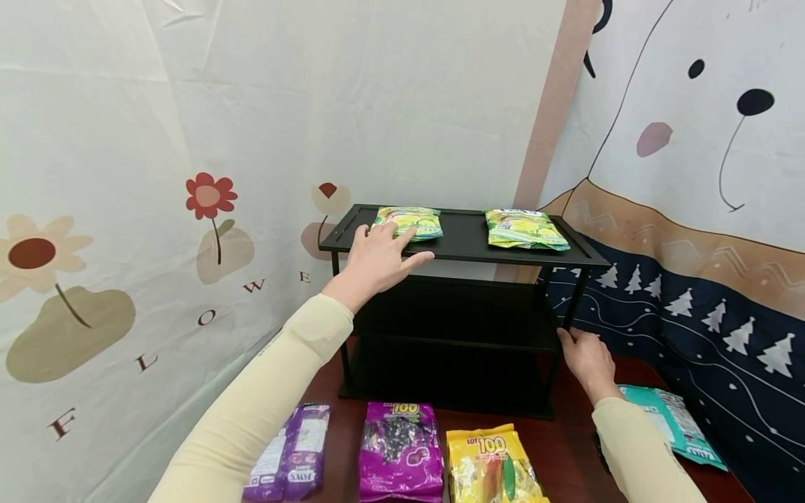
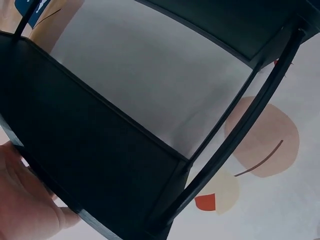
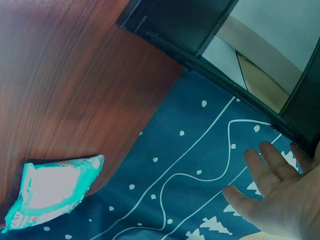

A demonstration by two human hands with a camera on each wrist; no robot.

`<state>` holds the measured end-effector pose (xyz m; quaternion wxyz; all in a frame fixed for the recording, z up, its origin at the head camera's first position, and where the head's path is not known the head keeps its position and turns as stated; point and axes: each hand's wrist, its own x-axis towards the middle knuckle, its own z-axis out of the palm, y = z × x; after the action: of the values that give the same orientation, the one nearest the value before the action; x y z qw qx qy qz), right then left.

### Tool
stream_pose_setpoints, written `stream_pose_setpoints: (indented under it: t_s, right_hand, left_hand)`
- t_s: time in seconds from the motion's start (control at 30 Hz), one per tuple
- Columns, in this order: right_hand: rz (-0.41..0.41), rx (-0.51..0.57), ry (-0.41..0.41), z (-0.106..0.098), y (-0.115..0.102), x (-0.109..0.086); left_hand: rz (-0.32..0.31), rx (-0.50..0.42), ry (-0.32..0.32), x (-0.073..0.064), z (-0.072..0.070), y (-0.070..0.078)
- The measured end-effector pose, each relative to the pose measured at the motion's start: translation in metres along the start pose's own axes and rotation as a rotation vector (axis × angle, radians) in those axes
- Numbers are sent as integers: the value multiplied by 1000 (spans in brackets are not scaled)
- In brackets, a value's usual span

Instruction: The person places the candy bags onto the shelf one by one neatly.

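A black three-tier rack point(image 1: 453, 255) stands on the table with two green-and-yellow candy bags on its top shelf. My left hand point(image 1: 377, 262) reaches over the front edge of that shelf, its spread fingers over the left green bag point(image 1: 423, 222) and partly hiding it. Farther right on the same shelf lies the other green bag point(image 1: 525, 229). My right hand point(image 1: 589, 360) is at the rack's right front post, fingertips right at the metal. In the right wrist view, the fingers of the right hand point(image 3: 280, 195) extend loosely beside the rack's frame point(image 3: 240, 90).
In front of the rack lie a lavender bag point(image 1: 308, 447), a purple candy bag point(image 1: 401, 454) and a yellow candy bag point(image 1: 493, 464). A teal bag point(image 1: 676, 423) rests right of my right forearm. Printed fabric point(image 1: 409, 105) hangs close behind the rack.
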<state>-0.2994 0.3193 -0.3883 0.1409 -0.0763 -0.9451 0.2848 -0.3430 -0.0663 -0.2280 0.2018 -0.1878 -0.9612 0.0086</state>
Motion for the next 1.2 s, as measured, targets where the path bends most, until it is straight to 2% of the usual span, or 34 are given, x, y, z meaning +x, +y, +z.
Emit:
stream_pose_setpoints:
  t_s: [0.3, 0.57, 0.8, 1.03, 1.2]
  right_hand:
    - [-8, 10, -1, -1, 0, -1]
    - [-25, 9, 23, 0, -1, -1]
    - [-8, 10, -3, -2, -1, -2]
    - [-16, 5, 6, -1, -1, -2]
    - [-12, 14, -6, -2, -1, -2]
  left_hand:
    - [-8, -80, 63, -7, 5, -10]
    - [-54, -127, 90, -14, -1, -24]
    - [-117, -185, 139, -19, -5, -43]
    - [-191, -256, 138, -25, -7, -65]
    - [-229, -310, 160, -32, -3, -83]
